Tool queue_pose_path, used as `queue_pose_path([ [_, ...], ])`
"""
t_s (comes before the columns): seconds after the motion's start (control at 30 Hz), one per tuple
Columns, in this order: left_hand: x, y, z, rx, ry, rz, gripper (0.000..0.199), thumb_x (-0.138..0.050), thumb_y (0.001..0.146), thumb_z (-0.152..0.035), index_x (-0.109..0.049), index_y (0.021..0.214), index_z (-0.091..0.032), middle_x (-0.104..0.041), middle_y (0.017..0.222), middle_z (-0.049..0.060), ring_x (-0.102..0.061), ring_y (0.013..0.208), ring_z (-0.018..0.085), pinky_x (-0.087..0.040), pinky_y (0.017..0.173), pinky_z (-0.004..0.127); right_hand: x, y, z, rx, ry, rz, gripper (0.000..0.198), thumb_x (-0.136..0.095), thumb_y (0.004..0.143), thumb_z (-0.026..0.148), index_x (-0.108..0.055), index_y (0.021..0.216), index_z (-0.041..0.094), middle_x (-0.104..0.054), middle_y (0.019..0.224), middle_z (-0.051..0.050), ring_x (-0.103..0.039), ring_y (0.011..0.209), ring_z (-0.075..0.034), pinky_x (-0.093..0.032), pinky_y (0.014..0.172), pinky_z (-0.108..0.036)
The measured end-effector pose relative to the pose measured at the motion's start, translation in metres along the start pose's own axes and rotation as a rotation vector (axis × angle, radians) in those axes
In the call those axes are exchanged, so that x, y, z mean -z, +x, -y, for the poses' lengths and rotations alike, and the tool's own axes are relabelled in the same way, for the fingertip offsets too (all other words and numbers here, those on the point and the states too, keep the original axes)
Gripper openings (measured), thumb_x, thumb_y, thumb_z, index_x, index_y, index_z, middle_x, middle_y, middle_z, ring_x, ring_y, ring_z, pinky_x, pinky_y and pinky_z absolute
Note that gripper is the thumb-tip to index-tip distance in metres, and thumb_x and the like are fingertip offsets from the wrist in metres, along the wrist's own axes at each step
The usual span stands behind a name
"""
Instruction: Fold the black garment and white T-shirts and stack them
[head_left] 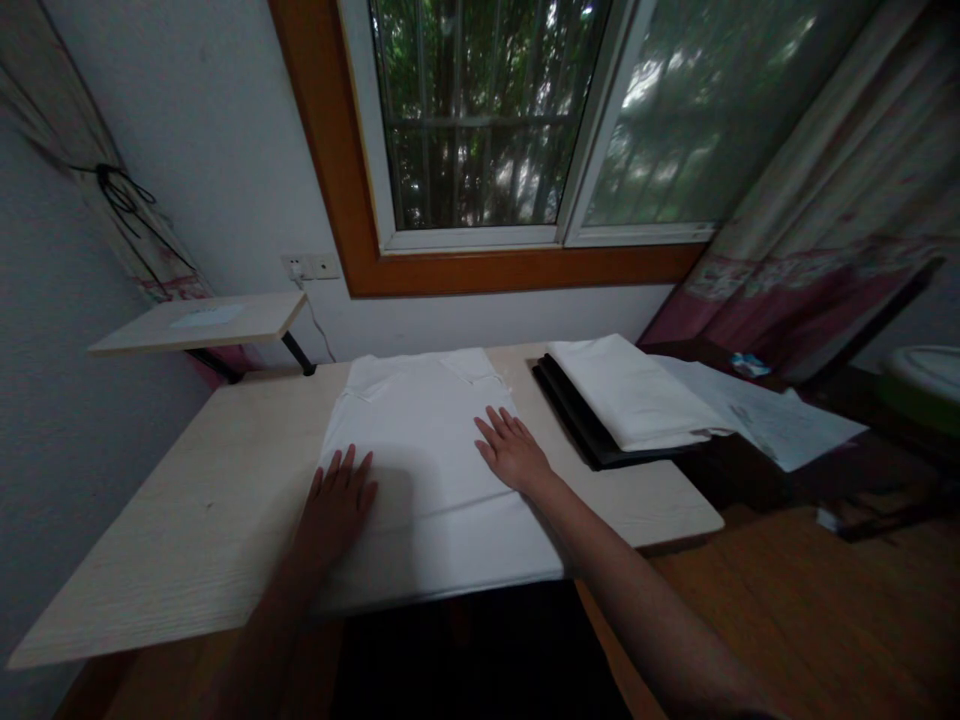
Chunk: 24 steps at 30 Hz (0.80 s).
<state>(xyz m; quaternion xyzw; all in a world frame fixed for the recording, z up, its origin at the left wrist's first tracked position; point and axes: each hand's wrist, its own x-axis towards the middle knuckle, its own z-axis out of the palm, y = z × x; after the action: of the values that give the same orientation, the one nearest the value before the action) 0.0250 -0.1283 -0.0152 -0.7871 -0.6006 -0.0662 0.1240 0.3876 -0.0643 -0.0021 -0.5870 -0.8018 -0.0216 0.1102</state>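
Observation:
A white garment, which looks like a T-shirt (435, 480), lies spread flat on the pale wooden table (202, 500), its lower end reaching the front edge. Fingers stretched out, my left hand (336, 500) rests on its left side. My right hand (514, 450) lies flat near the right edge of the cloth, fingers slightly apart. Neither hand grips anything. A crease crosses the shirt just below the hands.
Right of the shirt, folded white cloth (630, 390) sits on a flat black item (574, 420). Beyond it a printed sheet (780, 410) lies on a dark surface. A small raised shelf (202, 325) stands at the back left. Behind the table is a window (487, 120).

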Motion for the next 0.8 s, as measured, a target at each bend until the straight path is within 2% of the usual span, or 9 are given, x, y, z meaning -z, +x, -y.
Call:
queue_pose_path([
  [0.6,-0.003,-0.020,-0.006,0.001,0.002,0.028,0.058,-0.032,0.104,-0.045,-0.040,0.156,-0.020,-0.027,0.166,0.016,-0.027,0.152,0.036,-0.028,0.120,0.058,-0.002,-0.017,0.003,0.009,0.010,-0.023,0.055,-0.034,0.106,0.047,-0.040,0.157,0.026,-0.025,0.167,-0.007,-0.022,0.155,-0.030,-0.024,0.124,-0.050],
  [0.7,-0.001,-0.015,-0.001,0.019,-0.027,0.023,0.059,-0.039,0.102,-0.048,-0.042,0.154,-0.020,-0.021,0.168,0.016,-0.028,0.152,0.039,-0.032,0.118,0.057,-0.001,-0.018,0.003,0.007,0.011,-0.021,0.055,-0.034,0.106,0.048,-0.041,0.156,0.026,-0.026,0.167,-0.006,-0.022,0.155,-0.030,-0.024,0.124,-0.050],
  [0.8,0.004,0.005,0.005,0.037,-0.040,0.010,0.059,-0.048,0.098,-0.045,-0.047,0.151,-0.020,-0.017,0.169,0.016,-0.026,0.152,0.041,-0.036,0.116,0.055,-0.001,-0.019,0.003,0.003,0.010,-0.024,0.055,-0.033,0.106,0.049,-0.041,0.156,0.027,-0.025,0.167,-0.006,-0.022,0.155,-0.029,-0.023,0.124,-0.049],
])
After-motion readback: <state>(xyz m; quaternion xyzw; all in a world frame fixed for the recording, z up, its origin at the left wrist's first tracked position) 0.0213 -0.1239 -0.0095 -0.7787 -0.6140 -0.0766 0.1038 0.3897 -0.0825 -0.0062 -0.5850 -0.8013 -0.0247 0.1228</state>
